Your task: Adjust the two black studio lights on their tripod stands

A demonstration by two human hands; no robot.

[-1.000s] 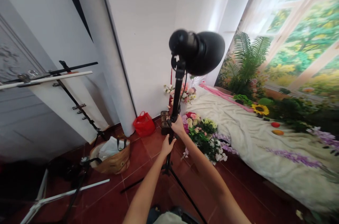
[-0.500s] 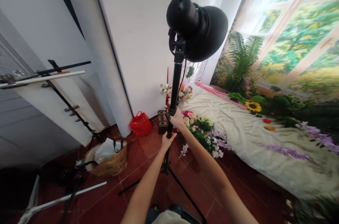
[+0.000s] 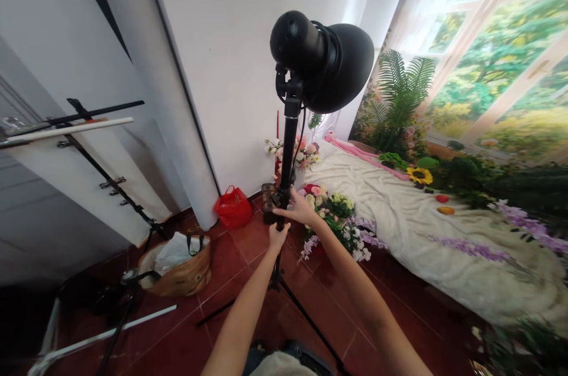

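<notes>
"Where's the black metal light stand (image 3: 288, 148)?"

"Just right of the glossy red bag (image 3: 234, 208); the left hand (image 3: 278, 237) grips it low, the right hand (image 3: 303, 210) is partly open against its black collar (image 3: 281, 198)."

"What could go wrong?"

"A loose collar could let the round-backed black lamp (image 3: 302, 44) drop, pinching a hand."

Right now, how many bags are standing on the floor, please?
2: the red bag stands close to the white wall; the woven bag is nearer, to its left. Others may be hidden in the dark lower left.
</notes>
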